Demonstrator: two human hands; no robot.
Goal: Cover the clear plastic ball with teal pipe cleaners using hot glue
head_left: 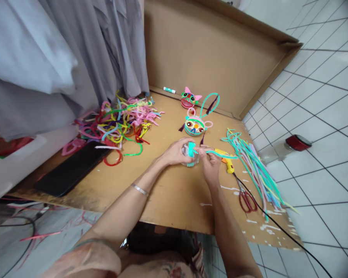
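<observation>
My left hand is wrapped round a small clear plastic container with a turquoise band about its middle. My right hand pinches a turquoise pipe cleaner; one end meets the band, the other sticks out to the right. Just beyond my hands stands a decorated animal-face ornament with pink round ears and a turquoise loop handle. Close to my right hand lies a yellow hot glue gun, partly hidden behind the fingers and pipe cleaner.
Red-handled scissors and straight pipe cleaners lie right, near the glue gun's black cord. A tangled pipe-cleaner pile and black phone-like slab are left. Behind stand a pink-eared ornament, glue stick and cardboard wall.
</observation>
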